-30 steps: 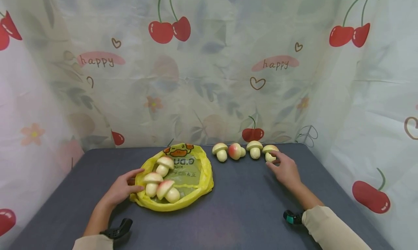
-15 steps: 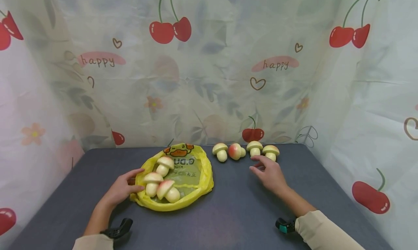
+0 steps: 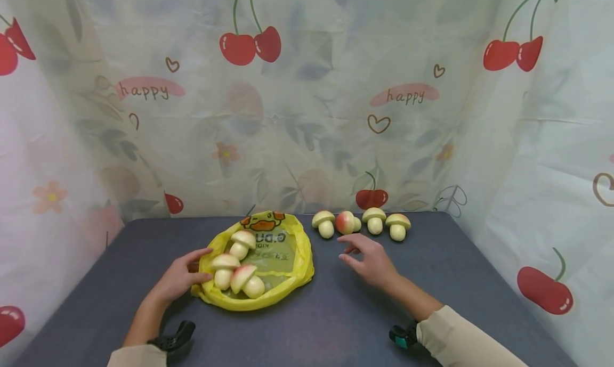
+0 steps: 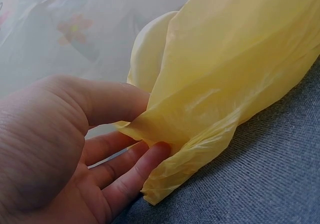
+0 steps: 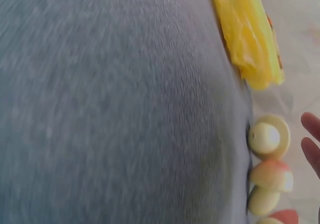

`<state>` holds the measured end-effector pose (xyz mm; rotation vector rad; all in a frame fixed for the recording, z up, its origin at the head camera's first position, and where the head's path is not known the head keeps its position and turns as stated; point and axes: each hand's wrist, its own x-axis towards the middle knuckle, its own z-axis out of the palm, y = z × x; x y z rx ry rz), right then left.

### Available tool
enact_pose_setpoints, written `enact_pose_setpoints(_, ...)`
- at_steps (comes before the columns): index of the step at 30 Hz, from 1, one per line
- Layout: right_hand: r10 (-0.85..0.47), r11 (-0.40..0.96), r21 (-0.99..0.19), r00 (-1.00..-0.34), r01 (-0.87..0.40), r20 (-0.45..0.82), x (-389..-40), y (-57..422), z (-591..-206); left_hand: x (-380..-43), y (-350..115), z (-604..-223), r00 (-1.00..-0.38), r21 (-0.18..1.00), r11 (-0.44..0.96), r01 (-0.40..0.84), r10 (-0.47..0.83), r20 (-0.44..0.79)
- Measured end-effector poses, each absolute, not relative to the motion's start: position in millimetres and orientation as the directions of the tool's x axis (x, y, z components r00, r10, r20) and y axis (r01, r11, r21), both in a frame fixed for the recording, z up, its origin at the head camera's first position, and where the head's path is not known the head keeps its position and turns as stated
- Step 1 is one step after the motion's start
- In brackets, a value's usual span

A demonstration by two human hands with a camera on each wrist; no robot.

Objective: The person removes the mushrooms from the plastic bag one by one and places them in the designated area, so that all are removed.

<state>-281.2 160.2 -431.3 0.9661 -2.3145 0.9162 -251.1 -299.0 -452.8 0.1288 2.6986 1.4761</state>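
Note:
A yellow plastic bag (image 3: 301,250) lies on the table with its mouth spread and rim rolled. Three toy mushrooms rest inside, among them a front mushroom (image 3: 253,286) with a pinkish cap. At the bag's left rim, my left hand (image 3: 175,275) pinches the thin plastic between thumb and fingers, as the left wrist view (image 4: 165,129) shows up close. My right hand (image 3: 371,261) hovers over the table with nothing in it, thumb and fingers apart. Just beyond it stands a row of several mushrooms, including one with a red cap on its side (image 3: 345,223).
The dark grey table (image 3: 331,324) reaches back to a curtain (image 3: 307,90) printed with cherries and hearts, which also closes in both sides. The row's rightmost mushroom (image 3: 397,227) sits near the back edge. Each wrist wears a black strap.
My right hand has moved left and toward me, away from the rightmost mushroom, which stays behind in the row. My left hand and the bag have kept their place.

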Motion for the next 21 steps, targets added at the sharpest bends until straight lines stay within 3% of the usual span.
enact_pose_setpoints(21, -0.624, 0.369, -0.394, -0.539, -0.842, 0.566, -279, 111, -425, -252, -299, -455, -0.995, 0.846, 0.531, 0.046, 0.104, -0.010)
